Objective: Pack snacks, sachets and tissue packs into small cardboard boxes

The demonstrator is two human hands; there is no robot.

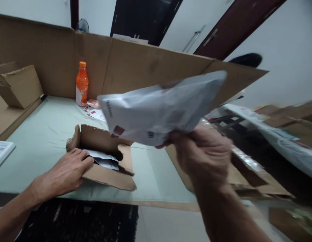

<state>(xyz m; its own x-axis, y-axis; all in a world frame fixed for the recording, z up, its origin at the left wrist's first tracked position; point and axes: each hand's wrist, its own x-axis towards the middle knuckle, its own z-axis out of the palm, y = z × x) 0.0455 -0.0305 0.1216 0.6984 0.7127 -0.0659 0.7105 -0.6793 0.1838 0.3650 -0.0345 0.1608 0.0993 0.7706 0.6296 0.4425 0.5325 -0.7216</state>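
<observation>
A white foil pouch point(151, 111) with small red and dark prints is held up in the air by my right hand point(203, 151), pinched at its lower edge. The pouch is slightly blurred. Down on the table, an open cardboard box point(108, 179) has its flaps folded out. My left hand point(70, 168) grips the left side of this box, its fingertips curled over the edge and partly hidden inside. Within the box lie white packets point(103, 156).
An orange bottle point(81, 84) stands by the cardboard wall point(135, 64), beside some small packets point(95, 112). Another open carton point(20, 85) is at the left. A white device point(3, 151) lies at the table's left edge. Cardboard and wrapped goods point(251, 161) fill the right.
</observation>
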